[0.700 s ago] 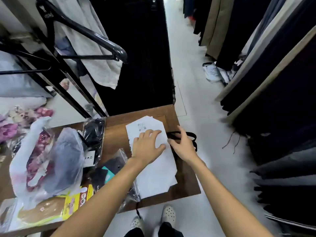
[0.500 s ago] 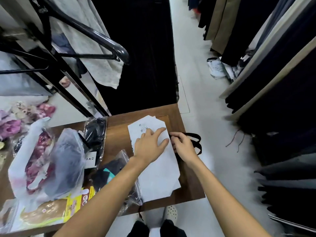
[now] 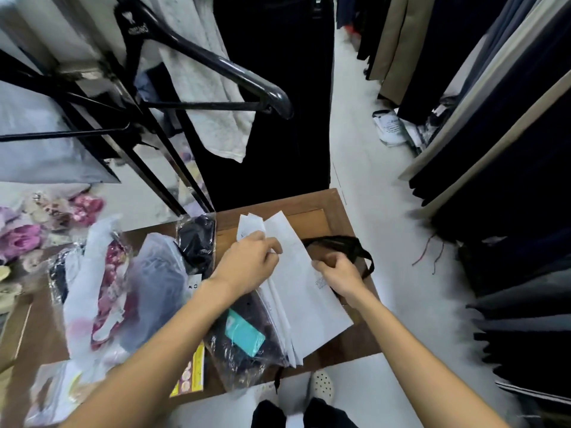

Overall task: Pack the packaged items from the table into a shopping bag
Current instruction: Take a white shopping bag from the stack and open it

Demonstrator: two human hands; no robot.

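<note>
- Brown wooden table [image 3: 312,216] with a raised rim, standing on a pale floor [image 3: 364,168] in a narrow aisle.
- Flat white shopping bag [image 3: 304,299] at the table's right edge, its black handles [image 3: 346,244] lying near the far right corner.
- Left hand [image 3: 247,262] curled, pinching the bag's upper left layer.
- Right hand [image 3: 338,271] curled, gripping the bag's right edge.
- Clear packet with a teal tag [image 3: 244,333] just left of the bag, partly under it, at the near edge.
- More bagged items across the table's left half: a dark packet [image 3: 196,242] at the far edge, a floral packet [image 3: 108,291], a yellow-labelled packet [image 3: 191,372] near the front.
- Dark hanging garments [image 3: 494,149] along the right; black hanger [image 3: 213,63] and rack at upper left.
</note>
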